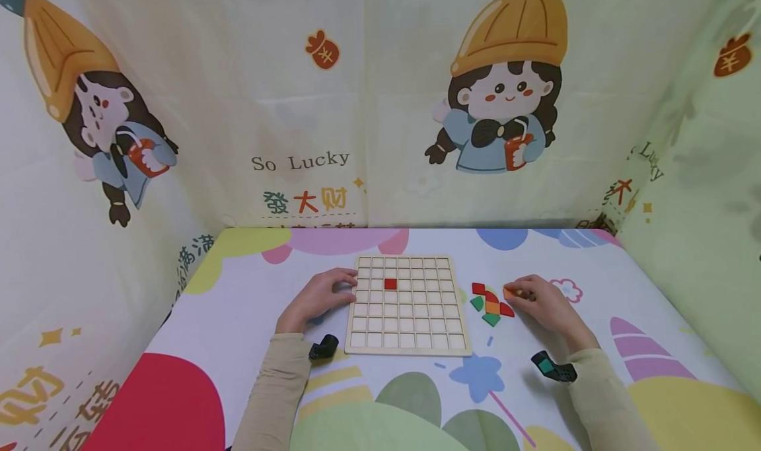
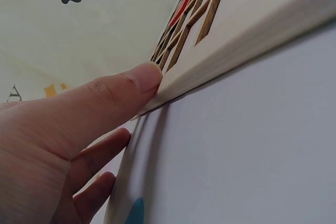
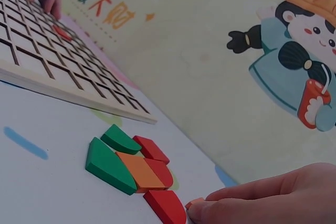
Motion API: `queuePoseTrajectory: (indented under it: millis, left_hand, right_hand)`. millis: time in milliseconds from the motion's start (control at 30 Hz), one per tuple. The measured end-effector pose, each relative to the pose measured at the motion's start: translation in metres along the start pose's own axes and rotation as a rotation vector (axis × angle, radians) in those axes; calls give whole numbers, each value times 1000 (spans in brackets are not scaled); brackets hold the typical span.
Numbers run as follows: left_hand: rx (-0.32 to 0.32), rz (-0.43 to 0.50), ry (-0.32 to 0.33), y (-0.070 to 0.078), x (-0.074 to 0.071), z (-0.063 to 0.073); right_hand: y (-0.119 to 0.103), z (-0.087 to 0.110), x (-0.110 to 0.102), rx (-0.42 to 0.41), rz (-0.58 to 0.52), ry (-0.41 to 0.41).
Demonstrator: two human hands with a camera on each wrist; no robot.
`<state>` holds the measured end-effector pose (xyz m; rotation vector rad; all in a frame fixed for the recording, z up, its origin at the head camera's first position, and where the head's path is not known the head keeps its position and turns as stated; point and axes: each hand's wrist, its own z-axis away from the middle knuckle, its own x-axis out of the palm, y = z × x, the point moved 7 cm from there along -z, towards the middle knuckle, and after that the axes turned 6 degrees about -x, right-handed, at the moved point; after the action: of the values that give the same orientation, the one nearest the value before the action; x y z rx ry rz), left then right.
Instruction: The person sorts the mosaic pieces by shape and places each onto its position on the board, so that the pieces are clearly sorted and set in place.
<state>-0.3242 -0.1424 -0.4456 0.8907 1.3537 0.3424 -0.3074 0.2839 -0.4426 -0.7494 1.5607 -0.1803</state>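
Observation:
A light wooden grid board (image 1: 407, 352) lies flat on the table, with one red square tile (image 1: 390, 284) in a cell of its upper part. My left hand (image 1: 318, 297) rests at the board's left edge; in the left wrist view its thumb (image 2: 144, 77) touches the rim. To the right of the board, my right hand (image 1: 543, 304) pinches a small orange tile (image 3: 195, 202) between thumb and fingers. Beside it lies a cluster of loose tiles: green pieces (image 3: 110, 166), an orange square (image 3: 139, 171) and several red pieces (image 3: 165, 206).
The tabletop cloth (image 1: 238, 352) is white with coloured prints. Pale printed curtains (image 1: 404, 107) rise behind the table and at both sides. Each wrist carries a black device, one on the left (image 1: 324, 348) and one on the right (image 1: 554, 367).

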Motion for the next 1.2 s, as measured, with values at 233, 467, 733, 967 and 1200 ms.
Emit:
queuePoseTrajectory:
  millis: [233, 467, 733, 967, 1200]
  left_hand:
    - [-16, -7, 3, -1, 0, -1]
    - [0, -16, 19, 0, 0, -2]
    - [-3, -9, 18, 0, 0, -2]
    - [-5, -17, 24, -1, 0, -3]
    - [-15, -4, 17, -3, 1, -3]
  right_hand:
    - [1, 1, -1, 54, -27, 16]
    - [4, 1, -4, 115, -62, 54]
    - [-9, -2, -8, 33, -42, 88]
    - [-21, -7, -5, 10, -49, 64]
    - [-37, -7, -6, 0, -46, 70]
